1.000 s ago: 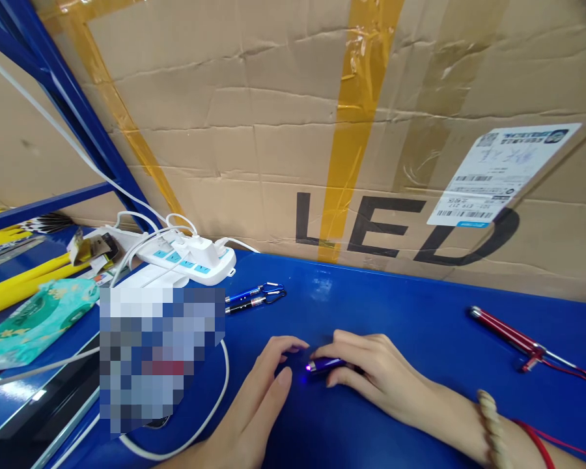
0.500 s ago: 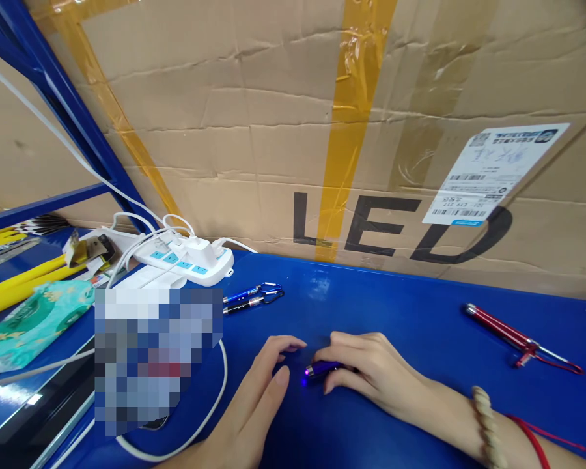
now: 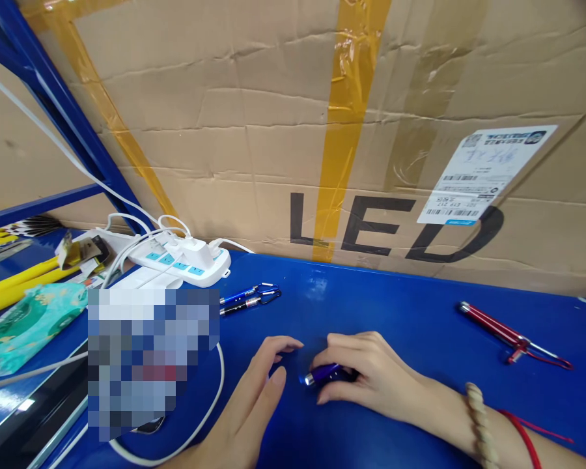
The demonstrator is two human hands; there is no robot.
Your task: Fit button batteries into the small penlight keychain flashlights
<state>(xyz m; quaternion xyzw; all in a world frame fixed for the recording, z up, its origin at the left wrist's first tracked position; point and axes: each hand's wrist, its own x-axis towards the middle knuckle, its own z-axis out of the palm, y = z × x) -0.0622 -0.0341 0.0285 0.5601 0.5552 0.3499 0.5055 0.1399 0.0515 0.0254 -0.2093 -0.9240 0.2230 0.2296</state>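
Observation:
My right hand (image 3: 366,365) grips a small blue flashlight (image 3: 326,374) between thumb and fingers, just above or on the blue tabletop. The flashlight's silver head points left and glows white, and its rear end is hidden in the palm. My left hand (image 3: 258,391) is open with curved fingers and holds nothing, to the left of the lit end. Two slim penlights, one blue (image 3: 239,296) and one black (image 3: 241,306), lie with carabiner clips further back. At the right lies a red metal penlight (image 3: 493,326) with a cord and clip.
A large cardboard box (image 3: 254,143) stands along the back of the blue table (image 3: 395,299). Left of my hands are a white power strip (image 3: 209,270) with plugs, a looping white cable (image 3: 219,391), a blurred-out area, a teal packet (image 3: 34,322) and yellow tubes (image 3: 19,290).
The flashlight's tip has gone from a purple glow to white, and its head has tilted slightly down. My right fingers shifted a little. The left hand is nearly still; the view moved slightly.

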